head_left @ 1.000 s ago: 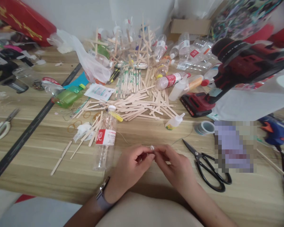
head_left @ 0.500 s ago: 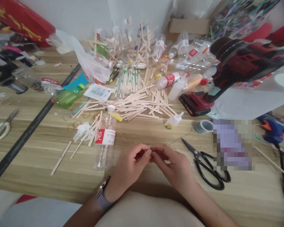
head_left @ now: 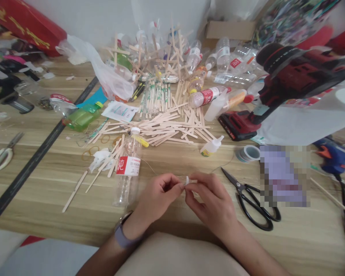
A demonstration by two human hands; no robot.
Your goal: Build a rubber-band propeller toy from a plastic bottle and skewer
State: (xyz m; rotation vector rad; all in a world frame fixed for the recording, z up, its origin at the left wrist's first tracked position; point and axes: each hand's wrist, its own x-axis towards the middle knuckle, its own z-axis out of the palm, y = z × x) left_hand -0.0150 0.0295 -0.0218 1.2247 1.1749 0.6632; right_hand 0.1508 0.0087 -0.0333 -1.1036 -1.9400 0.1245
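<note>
My left hand (head_left: 161, 197) and my right hand (head_left: 211, 199) meet low in the middle, over the table's front part. Between their fingertips is a small white bottle cap (head_left: 187, 180), seen edge-on. The right thumb and fingers pinch it; the left thumb and forefinger are closed against its left side, partly hiding what they grip. A thin wire (head_left: 149, 167) shows left of the hands and again to their right; its middle is hidden. Left of my left hand lies a clear plastic bottle (head_left: 126, 188) with a red and white label. Black-handled scissors (head_left: 247, 199) lie right of my right hand.
Behind my hands lie wooden craft sticks (head_left: 166, 128), a small glue bottle (head_left: 211, 147) and a roll of tape (head_left: 248, 153). A red power drill (head_left: 247, 122) and blue glue gun (head_left: 333, 153) are at right. A black strip (head_left: 28, 168) crosses the left side.
The white cap now shows between my fingertips, where a small dark spot showed before. My right hand has turned and its fingers have lifted slightly; the left has shifted a little.
</note>
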